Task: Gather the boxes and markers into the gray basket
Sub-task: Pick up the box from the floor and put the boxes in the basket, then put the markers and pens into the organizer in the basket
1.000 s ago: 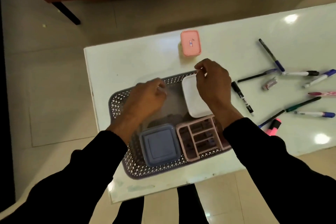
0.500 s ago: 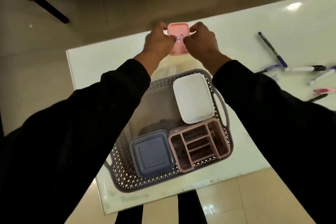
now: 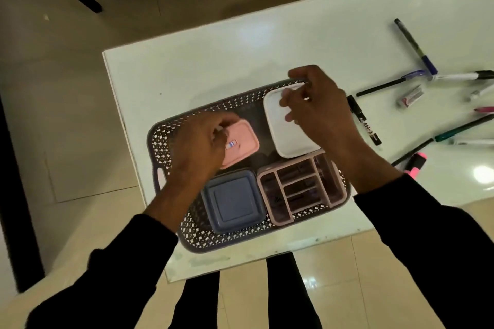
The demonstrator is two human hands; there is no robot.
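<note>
While the left hand (image 3: 199, 145) holds the pink box (image 3: 242, 141) low inside the gray basket (image 3: 171, 128), set it flat beside the white box (image 3: 287, 131), under the right hand's (image 3: 318, 107) loosely curled, empty grip; markers (image 3: 363, 124) wait on the bench (image 3: 187, 72).

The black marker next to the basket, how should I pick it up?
Pinch the black marker around the middle of its barrel, coming straight down from above. It lies flat on the white table, with bare table along both long sides for your fingers.
</note>
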